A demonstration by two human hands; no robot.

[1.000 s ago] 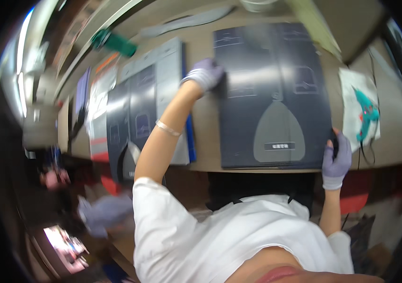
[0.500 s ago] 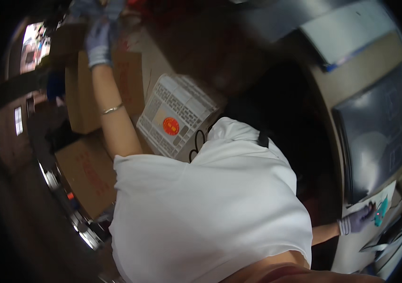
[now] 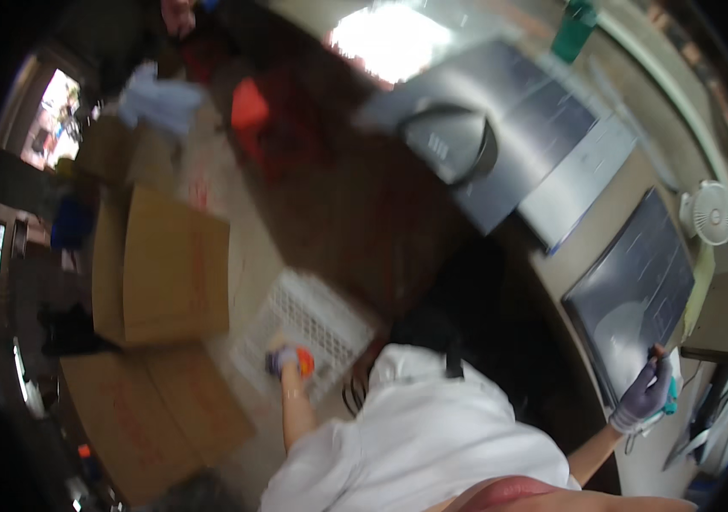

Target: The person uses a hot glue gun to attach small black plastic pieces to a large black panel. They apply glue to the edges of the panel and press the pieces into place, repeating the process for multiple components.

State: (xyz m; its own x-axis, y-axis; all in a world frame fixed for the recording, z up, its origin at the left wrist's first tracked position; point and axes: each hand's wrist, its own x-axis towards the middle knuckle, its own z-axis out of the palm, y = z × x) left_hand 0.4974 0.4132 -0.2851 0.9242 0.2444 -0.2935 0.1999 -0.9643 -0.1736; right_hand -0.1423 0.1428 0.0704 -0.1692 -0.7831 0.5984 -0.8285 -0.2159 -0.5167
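My left hand (image 3: pixel 282 362), in a purple-grey glove, is over a white bundle (image 3: pixel 330 316) with dark print and a round red-orange sticker (image 3: pixel 305 363). Motion smears its fingers, so I cannot tell whether it grips or touches the bundle. On the right, my right hand (image 3: pixel 642 396) wears a similar glove with bare fingertips. Its fingers stretch up along the near corner of a flat dark panel (image 3: pixel 628 299) on the table, apparently with nothing in them. Partly behind that hand lies a teal device (image 3: pixel 669 398).
Open cardboard boxes (image 3: pixel 178 269) stand at the left. Farther along the right table are grey sheets (image 3: pixel 500 111) with a rounded grey object (image 3: pixel 448 143) on them, a white fan (image 3: pixel 710 213) and a green container (image 3: pixel 575 32). A red object (image 3: pixel 250 106) sits beyond the bundle.
My left hand has come back from a bluish-white cloth at the far left to the bundle. My right hand has moved from beside the teal device to the panel's corner. The view has shifted.
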